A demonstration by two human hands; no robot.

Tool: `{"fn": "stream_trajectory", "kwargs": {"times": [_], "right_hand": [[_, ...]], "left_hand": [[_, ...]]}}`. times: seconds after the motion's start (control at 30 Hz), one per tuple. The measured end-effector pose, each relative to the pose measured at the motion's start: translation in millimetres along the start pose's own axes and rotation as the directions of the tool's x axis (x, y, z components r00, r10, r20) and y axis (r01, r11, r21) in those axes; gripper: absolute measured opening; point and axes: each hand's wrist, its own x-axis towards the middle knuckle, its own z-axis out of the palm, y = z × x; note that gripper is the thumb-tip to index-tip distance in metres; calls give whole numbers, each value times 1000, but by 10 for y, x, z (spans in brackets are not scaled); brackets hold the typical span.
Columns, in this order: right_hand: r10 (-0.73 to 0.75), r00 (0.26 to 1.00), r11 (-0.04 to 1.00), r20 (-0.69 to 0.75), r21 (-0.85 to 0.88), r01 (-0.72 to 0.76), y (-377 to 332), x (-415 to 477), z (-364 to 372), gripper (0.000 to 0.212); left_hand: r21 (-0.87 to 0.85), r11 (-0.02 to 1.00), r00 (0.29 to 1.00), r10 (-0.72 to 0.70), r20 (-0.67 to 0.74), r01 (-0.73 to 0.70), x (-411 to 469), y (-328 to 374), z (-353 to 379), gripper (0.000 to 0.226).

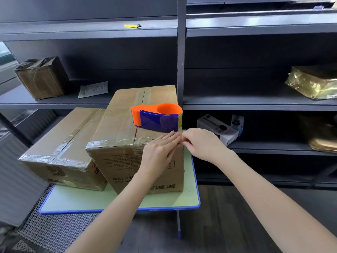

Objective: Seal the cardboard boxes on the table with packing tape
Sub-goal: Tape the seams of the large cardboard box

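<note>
Two cardboard boxes stand on a small green table [73,199] with a blue rim. The taller box [120,125] is in the middle, with clear tape along its near top edge and centre seam. An orange and blue tape dispenser [156,116] lies on its top. My left hand [160,150] lies flat with straight fingers on the box's near right top corner. My right hand [198,141] is beside that corner with fingers curled, pinching something small at the edge; it looks like the tape's end. The lower box [63,143] sits to the left, taped.
Dark metal shelving [255,105] runs behind the table. It holds a taped brown box [42,77], a yellow utility knife [132,26], a paper sheet [93,89], gold-wrapped parcels [313,83] and a small white box [217,127]. A wire mesh [54,229] lies on the floor at left.
</note>
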Motion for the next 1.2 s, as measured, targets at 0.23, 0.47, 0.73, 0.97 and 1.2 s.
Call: {"fn": "stream_trajectory", "kwargs": {"times": [0.23, 0.47, 0.73, 0.97, 1.2], "right_hand": [[-105, 972, 994, -211, -40, 99, -235, 113, 85, 30], [-211, 956, 974, -206, 34, 223, -351, 257, 384, 39], [-218, 895, 971, -390, 0, 237, -305, 404, 218, 10], [-20, 939, 993, -342, -116, -21, -251, 664, 37, 38], [25, 971, 999, -237, 51, -13, -230, 685, 96, 27]], "left_hand": [[66, 997, 997, -41, -71, 46, -27, -187, -232, 28], [241, 958, 988, -153, -24, 154, -248, -403, -297, 36], [193, 958, 977, -205, -58, 213, -107, -376, -470, 34], [367, 912, 983, -176, -55, 183, 328, -612, -495, 43], [351, 927, 991, -125, -37, 130, 414, -657, -424, 34]]}}
